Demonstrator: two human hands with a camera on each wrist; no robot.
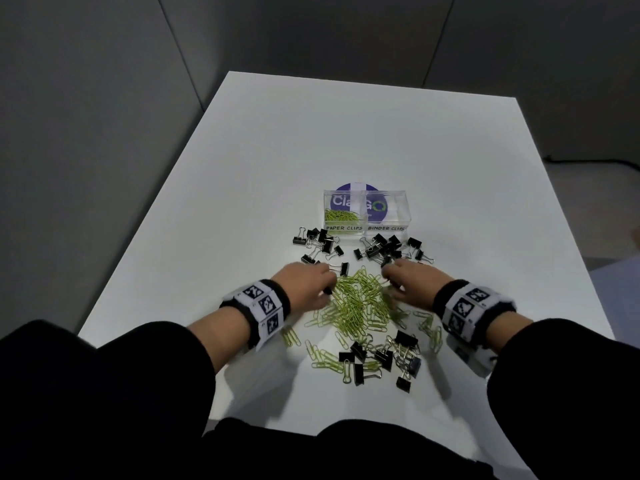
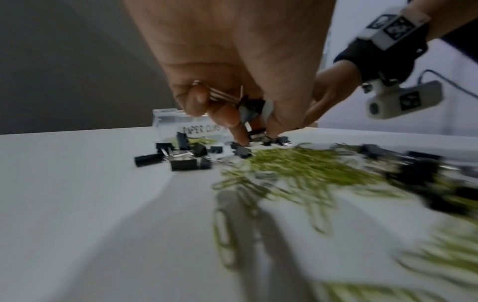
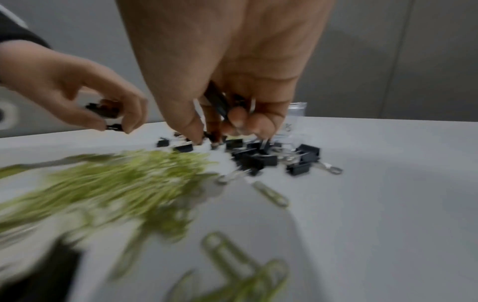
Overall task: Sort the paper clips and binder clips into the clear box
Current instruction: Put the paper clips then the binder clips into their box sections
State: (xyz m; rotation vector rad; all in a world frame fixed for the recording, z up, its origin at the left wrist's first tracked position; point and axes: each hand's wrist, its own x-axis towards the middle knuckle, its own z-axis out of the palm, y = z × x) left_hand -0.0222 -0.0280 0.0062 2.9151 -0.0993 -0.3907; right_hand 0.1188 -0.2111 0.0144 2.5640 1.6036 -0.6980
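A clear two-part box (image 1: pixel 366 216) stands mid-table, labelled PAPER CLIPS and BINDER CLIPS; its left part holds some green paper clips (image 1: pixel 341 215). A heap of green paper clips (image 1: pixel 358 301) lies between my hands. Black binder clips lie in groups left of the box front (image 1: pixel 317 242), right of it (image 1: pixel 389 249) and near me (image 1: pixel 384 358). My left hand (image 1: pixel 313 284) has curled fingers that grip black binder clips (image 2: pixel 248 110) over the heap's left edge. My right hand (image 1: pixel 403 277) also grips black binder clips (image 3: pixel 220 104) in curled fingers, beside the right group.
The white table (image 1: pixel 450 161) ends at a left edge (image 1: pixel 145 216) and a right edge (image 1: pixel 568 220). Grey walls stand behind it. A wrist camera (image 2: pixel 403 100) hangs under my right wrist. My black sleeves (image 1: pixel 104 393) cover the near edge.
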